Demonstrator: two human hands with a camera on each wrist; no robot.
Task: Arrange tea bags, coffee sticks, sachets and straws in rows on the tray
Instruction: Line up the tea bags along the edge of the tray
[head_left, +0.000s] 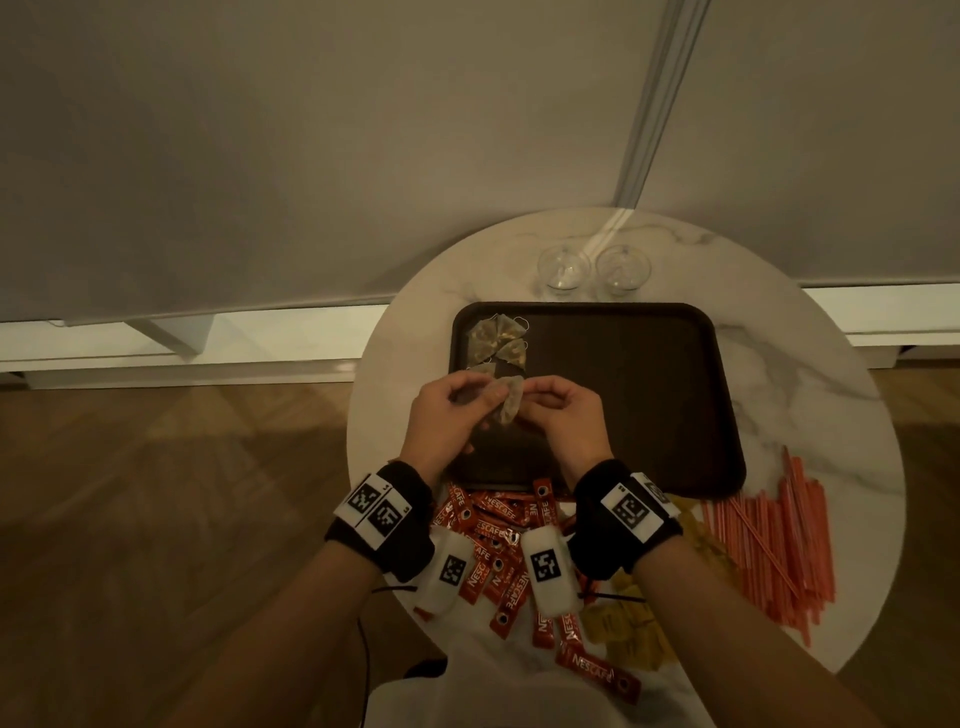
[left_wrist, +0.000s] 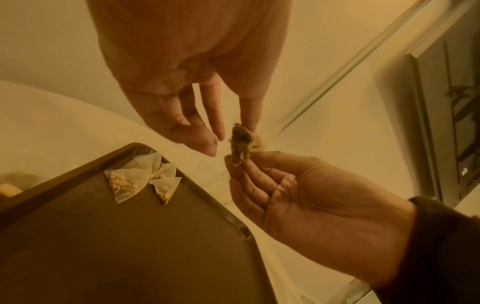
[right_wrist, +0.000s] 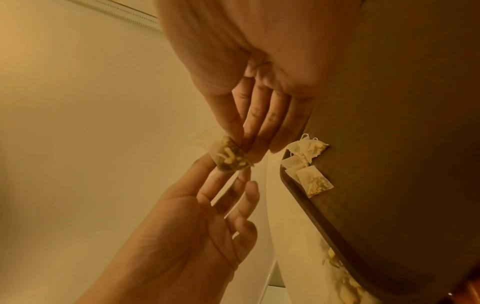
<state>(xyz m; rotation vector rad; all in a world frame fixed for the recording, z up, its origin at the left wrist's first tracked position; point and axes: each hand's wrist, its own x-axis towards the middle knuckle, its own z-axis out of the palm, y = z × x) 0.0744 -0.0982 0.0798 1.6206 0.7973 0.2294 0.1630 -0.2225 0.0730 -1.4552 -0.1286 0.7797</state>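
Both hands hold one pyramid tea bag (head_left: 506, 400) just above the left part of the dark brown tray (head_left: 623, 395). My left hand (head_left: 480, 402) pinches its left side and my right hand (head_left: 530, 397) pinches its right corner. The right wrist view shows the right thumb and fingers on the tea bag (right_wrist: 228, 156), with the left index finger behind it. Several tea bags (head_left: 496, 340) lie clustered in the tray's far left corner, also seen in both wrist views (left_wrist: 140, 181) (right_wrist: 309, 162). The remaining tray surface is bare.
The tray sits on a round marble table (head_left: 810, 374). Red coffee sticks (head_left: 498, 525) lie heaped at the near edge under my wrists, yellow sachets (head_left: 634, 618) beside them, orange straws (head_left: 779, 540) at the right. Two glasses (head_left: 563, 267) stand behind the tray.
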